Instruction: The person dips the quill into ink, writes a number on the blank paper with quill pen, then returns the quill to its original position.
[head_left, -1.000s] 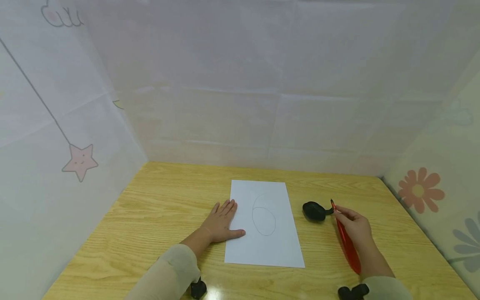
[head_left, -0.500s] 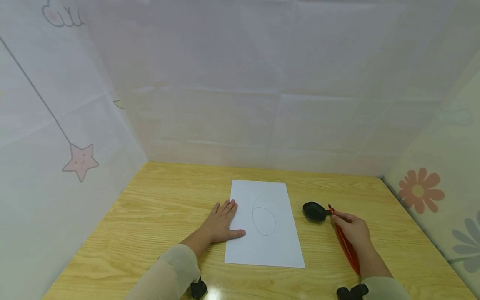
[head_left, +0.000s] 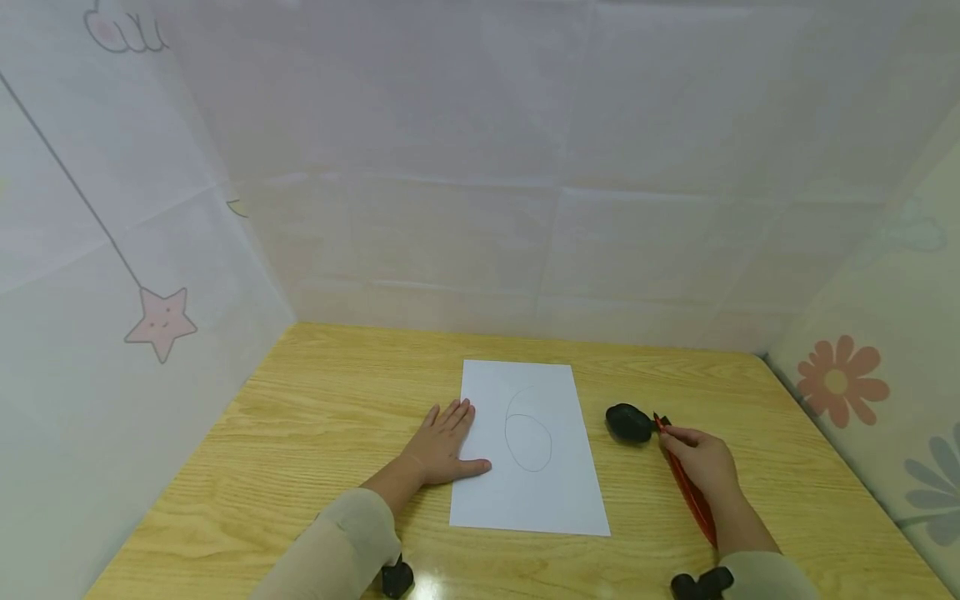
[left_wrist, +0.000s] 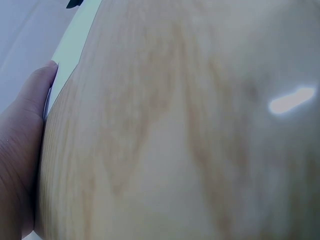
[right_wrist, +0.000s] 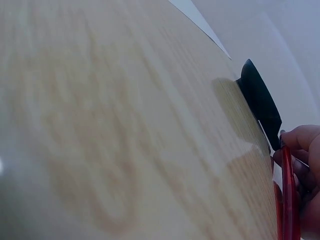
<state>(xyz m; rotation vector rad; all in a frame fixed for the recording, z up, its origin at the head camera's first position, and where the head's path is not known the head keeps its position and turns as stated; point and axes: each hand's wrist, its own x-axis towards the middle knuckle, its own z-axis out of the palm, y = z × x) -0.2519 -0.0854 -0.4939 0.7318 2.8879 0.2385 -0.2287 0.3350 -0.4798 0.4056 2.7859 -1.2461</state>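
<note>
My left hand [head_left: 442, 452] lies flat with spread fingers over the left edge of a white sheet of paper [head_left: 480, 508]. A thin, 6-like line is drawn on the sheet. To the right, my right hand [head_left: 705, 460] pinches a long red pen [head_left: 684, 479] near its dark tip. The pen's tip points away from me, close by the short neck of a black, rounded stand [head_left: 628, 423]; whether they touch I cannot tell. In the right wrist view, the thumb and fingers close around the red pen [right_wrist: 287, 195] beside the black stand [right_wrist: 259, 97].
Both hands work on a wood-grain table [head_left: 337, 400]. Pale printed cloth [head_left: 480, 208] stands along the back and both sides. Black wrist devices, such as the one at the left cuff [head_left: 397, 577], hang near the table's front.
My right hand has shifted slightly left and toward me, bringing the pen's tip down to the stand's neck. The left hand, paper and stand have stayed put.
</note>
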